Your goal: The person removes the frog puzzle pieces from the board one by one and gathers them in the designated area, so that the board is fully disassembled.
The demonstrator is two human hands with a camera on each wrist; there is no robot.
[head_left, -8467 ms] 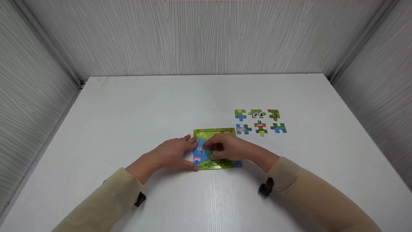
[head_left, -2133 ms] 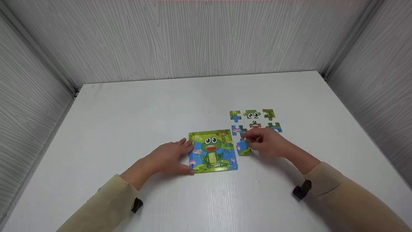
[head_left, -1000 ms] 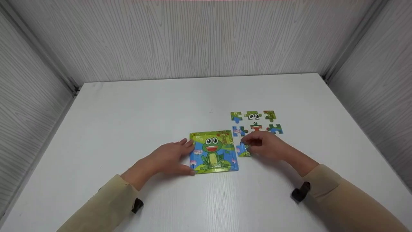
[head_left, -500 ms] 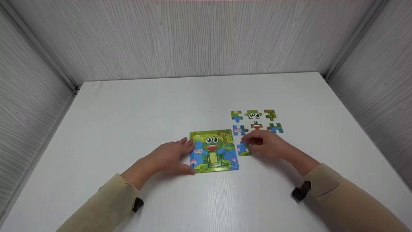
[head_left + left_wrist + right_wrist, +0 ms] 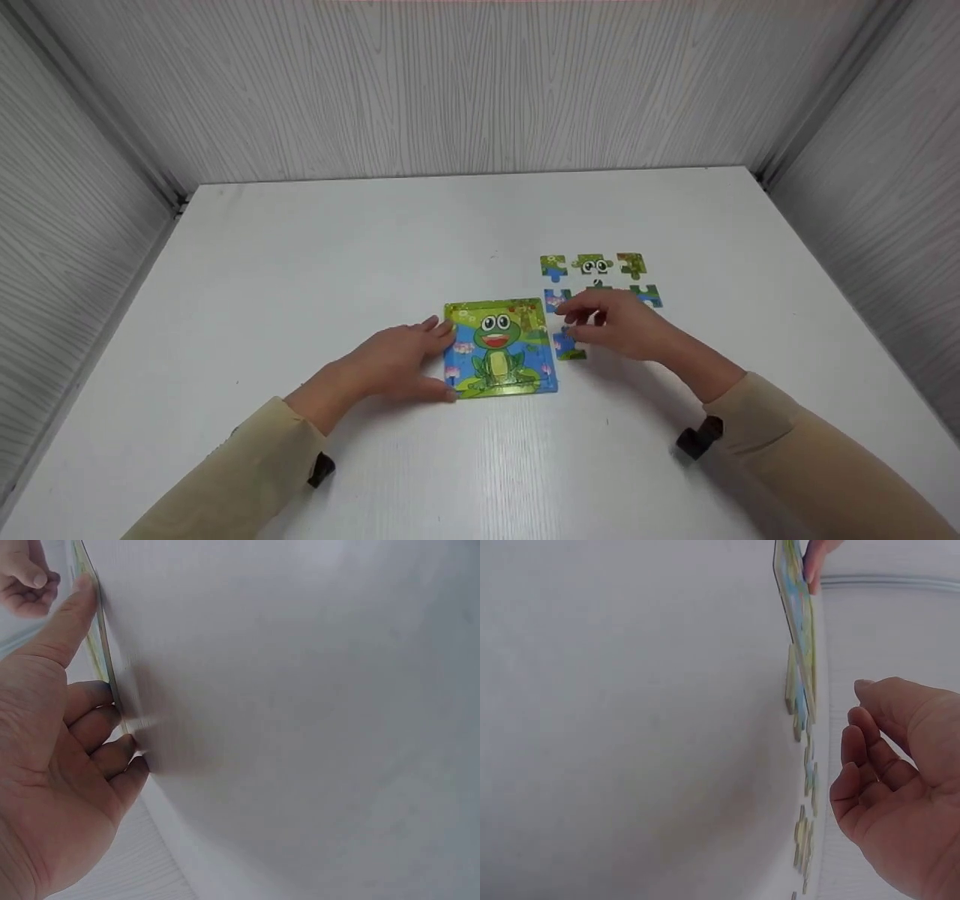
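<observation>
A square puzzle board (image 5: pixel 499 367) with a green frog picture lies flat on the white table. My left hand (image 5: pixel 401 364) rests along its left side, thumb near the front corner and fingers spread toward the back; in the left wrist view the fingertips touch the board's edge. My right hand (image 5: pixel 619 324) hovers right of the board, thumb and fingers apart with nothing between them. Below its fingers lies a puzzle piece (image 5: pixel 568 346), blue and green, close to the board. Behind are a lily piece (image 5: pixel 555 300) and a frog-mouth piece, mostly hidden by the hand.
Toward the back right lie a blue-green corner piece (image 5: pixel 553 268), a frog-eyes piece (image 5: pixel 592 265) and a tree piece (image 5: pixel 632 265) in a row. Another green-and-blue piece (image 5: pixel 646 295) sits just beyond my right hand. Wood-grained panels (image 5: pixel 480 90) enclose the table at the back and sides.
My right hand was over the board, then set a puzzle piece down beside it. In the last half second its fingers have come off that piece and parted. My left hand stays at the board.
</observation>
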